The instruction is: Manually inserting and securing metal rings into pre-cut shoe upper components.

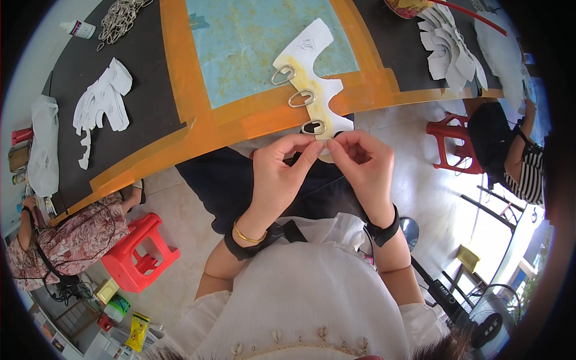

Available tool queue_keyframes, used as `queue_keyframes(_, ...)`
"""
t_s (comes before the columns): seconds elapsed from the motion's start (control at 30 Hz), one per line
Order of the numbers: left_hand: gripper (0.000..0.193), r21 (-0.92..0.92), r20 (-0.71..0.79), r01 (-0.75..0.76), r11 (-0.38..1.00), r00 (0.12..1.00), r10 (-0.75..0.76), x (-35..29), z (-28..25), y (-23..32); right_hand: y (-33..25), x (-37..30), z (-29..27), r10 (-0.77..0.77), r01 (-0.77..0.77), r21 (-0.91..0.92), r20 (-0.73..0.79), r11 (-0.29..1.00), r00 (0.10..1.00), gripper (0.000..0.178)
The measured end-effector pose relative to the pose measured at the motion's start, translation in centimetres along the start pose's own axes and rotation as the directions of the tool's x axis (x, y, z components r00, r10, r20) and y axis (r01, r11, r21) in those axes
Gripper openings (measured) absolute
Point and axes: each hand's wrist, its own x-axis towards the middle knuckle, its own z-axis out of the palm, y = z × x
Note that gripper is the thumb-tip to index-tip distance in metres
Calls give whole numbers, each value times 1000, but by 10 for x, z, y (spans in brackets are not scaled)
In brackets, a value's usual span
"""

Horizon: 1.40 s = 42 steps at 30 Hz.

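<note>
A white cut-out piece (310, 63) with scalloped edges and yellowish staining reaches from the table toward me, its near end past the table's edge. Silver oval rings sit along its left side: a far ring (284, 75), a middle ring (302, 98) and a near ring (314, 126). Thumb and fingers of my left hand (282, 171) pinch the piece's near end, just below the near ring. My right hand (363, 171) pinches the same end from the right, its thumb tip close to the left one. What lies between the fingertips is mostly hidden.
Orange tape (150, 153) borders the dark table around a stained blue sheet (264, 48). White cut-outs lie at left (107, 96) and in a stack (449, 45) at right. Beyond are a ring pile (123, 21) and white bottle (79, 29). Red stools (144, 252) and people flank me.
</note>
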Motion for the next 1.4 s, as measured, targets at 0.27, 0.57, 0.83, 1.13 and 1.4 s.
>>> queue_keyframes(0.27,15,-91,-28,-41,995,999,39,2,2,-6,-3,5,0,78,-83,97,47,992,996,9)
queue_keyframes(0.57,13,-137,-28,-54,989,998,51,3,4,-7,2,-1,5,44,-55,204,54,977,998,14)
queue_keyframes(0.83,14,-146,-10,35,989,999,-37,-1,3,-6,3,2,6,5,-11,237,27,972,1000,28)
queue_keyframes(1.13,17,-204,73,141,969,989,-129,3,-4,-7,-1,5,-3,75,-130,434,141,892,987,30)
queue_keyframes(1.4,16,-287,47,72,955,997,-61,2,5,-9,1,6,-4,93,-178,465,199,867,976,29)
